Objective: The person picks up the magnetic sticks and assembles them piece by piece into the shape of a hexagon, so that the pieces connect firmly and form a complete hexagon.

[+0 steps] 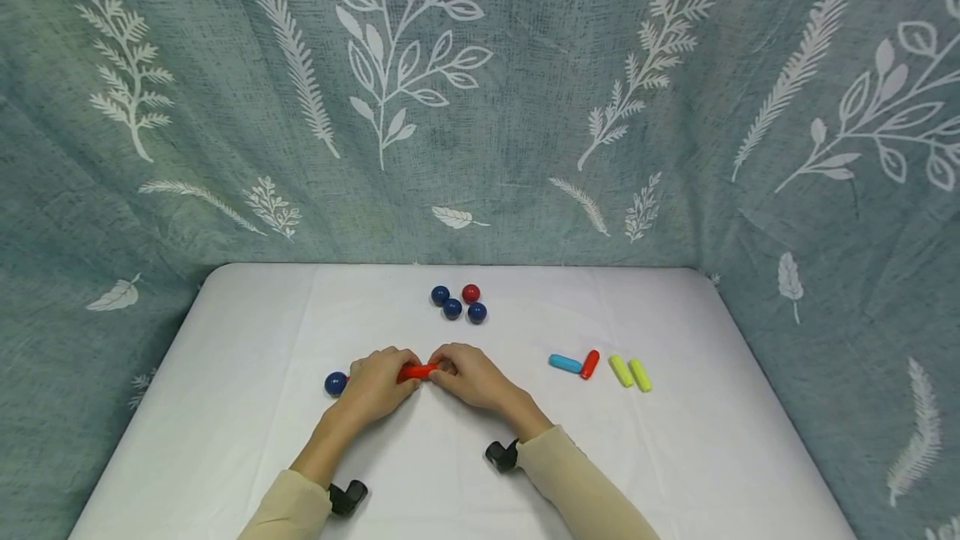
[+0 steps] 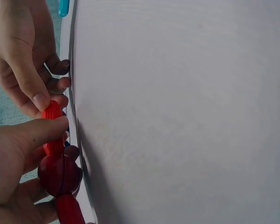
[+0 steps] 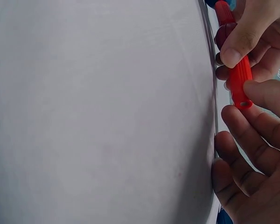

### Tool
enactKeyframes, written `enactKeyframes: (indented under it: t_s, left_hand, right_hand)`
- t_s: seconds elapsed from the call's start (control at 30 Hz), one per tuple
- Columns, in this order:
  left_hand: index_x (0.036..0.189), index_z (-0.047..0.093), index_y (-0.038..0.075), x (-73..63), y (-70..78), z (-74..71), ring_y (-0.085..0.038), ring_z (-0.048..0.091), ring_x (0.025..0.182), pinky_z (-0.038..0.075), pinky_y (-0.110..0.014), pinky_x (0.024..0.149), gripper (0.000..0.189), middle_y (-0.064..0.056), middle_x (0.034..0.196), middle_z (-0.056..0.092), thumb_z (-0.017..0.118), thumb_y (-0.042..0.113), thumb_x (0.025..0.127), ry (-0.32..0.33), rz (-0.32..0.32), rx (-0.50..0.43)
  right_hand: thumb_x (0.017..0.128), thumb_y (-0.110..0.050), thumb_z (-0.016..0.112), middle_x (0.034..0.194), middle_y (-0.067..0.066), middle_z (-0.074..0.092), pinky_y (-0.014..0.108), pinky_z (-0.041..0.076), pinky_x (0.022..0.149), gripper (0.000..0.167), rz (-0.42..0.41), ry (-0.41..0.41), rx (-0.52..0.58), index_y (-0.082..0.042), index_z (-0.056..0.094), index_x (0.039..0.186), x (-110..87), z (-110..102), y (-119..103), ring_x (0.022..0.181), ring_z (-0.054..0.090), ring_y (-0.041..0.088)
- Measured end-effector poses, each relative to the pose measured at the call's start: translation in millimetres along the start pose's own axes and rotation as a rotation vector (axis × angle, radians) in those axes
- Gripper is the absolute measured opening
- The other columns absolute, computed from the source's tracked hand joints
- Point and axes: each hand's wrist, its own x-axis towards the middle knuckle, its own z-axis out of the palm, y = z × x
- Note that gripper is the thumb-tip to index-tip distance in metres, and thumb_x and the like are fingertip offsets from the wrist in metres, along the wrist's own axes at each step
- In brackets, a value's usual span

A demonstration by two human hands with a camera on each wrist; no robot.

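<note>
Leaf-printed teal fabric [image 1: 525,107], creased white cloth [image 1: 210,440], both hands [image 1: 382,383] [image 1: 471,375] pinching a ribbed red rod [image 3: 242,74], glossy round ball [image 2: 53,175] adjoining.

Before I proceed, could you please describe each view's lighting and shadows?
Head: bright, soft shadow on the white table near the left hand; left wrist: greyer, broad shadow beside the dark red ball; right wrist: also grey, shadow beside the right hand.

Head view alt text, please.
Left hand and right hand grip a red rod at a white table, a blue ball beside the left hand. Farther off lie four more balls; to the right, four short rods.
</note>
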Motion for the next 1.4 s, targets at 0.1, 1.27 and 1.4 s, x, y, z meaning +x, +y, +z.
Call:
enactKeyframes:
  t_s: [0.1,1.27,1.4]
  left_hand:
    - [0.103,0.071,0.019,0.5,-0.7,1.0,-0.016,0.057,0.082,0.045,-0.048,0.071,0.021,0.004,0.091,0.064,0.08,0.026,0.086,-0.005,-0.001,0.004]
    - [0.106,0.072,0.017,1.0,4.5,-2.6,-0.022,0.06,0.086,0.044,-0.05,0.077,0.022,-0.001,0.095,0.066,0.079,0.027,0.087,-0.035,-0.057,-0.029]
    - [0.106,0.072,0.017,-0.5,4.4,-1.5,-0.022,0.06,0.086,0.044,-0.05,0.076,0.022,-0.001,0.095,0.066,0.079,0.027,0.087,-0.035,-0.056,-0.035]
  right_hand:
    - [0.099,-0.024,0.065,0.089,-0.011,0.061,0.025,0.047,0.069,0.016,0.012,0.003,0.004,-0.014,0.068,0.111,-1.4,0,1,0.077,0.055,0.007]
    - [0.088,-0.017,0.078,0.098,0.011,0.063,0.039,0.048,0.075,0.026,0.252,0.693,0.184,-0.006,0.069,0.11,14.9,-36,37,0.085,0.059,0.025]
    - [0.087,-0.019,0.078,0.102,0.016,0.062,0.042,0.047,0.081,0.033,0.279,0.687,0.236,-0.004,0.067,0.114,18.5,-31,44,0.092,0.057,0.03]
